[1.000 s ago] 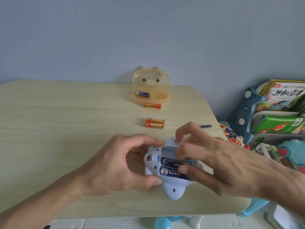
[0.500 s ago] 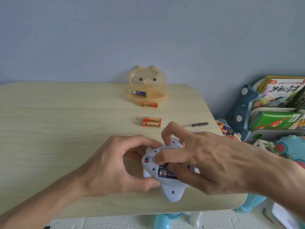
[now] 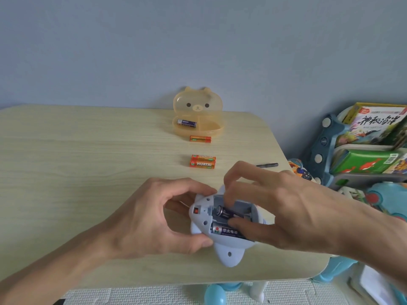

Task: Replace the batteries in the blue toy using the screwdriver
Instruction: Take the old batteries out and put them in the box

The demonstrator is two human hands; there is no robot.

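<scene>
The pale blue toy (image 3: 228, 254) lies belly up near the table's front edge, its battery bay open. My left hand (image 3: 154, 216) grips its left end. My right hand (image 3: 282, 208) pinches a dark purple battery (image 3: 224, 213), tilted up at its left end in the upper slot. A second dark battery (image 3: 224, 230) lies flat in the lower slot. Two orange batteries (image 3: 202, 161) lie side by side farther back, a third orange one (image 3: 200, 139) beyond them. The black screwdriver (image 3: 267, 165) lies at the table's right edge.
An open orange bear-shaped case (image 3: 198, 106) at the back holds one purple battery (image 3: 186, 123). Right of the table stands a toy shelf with picture books (image 3: 372, 126) and blue plastic toys (image 3: 389, 194). A foam mat (image 3: 154, 293) covers the floor.
My right hand's fingers have lifted off the bay, and the upper purple battery now tilts up at its left end. My left hand keeps its grip on the toy.
</scene>
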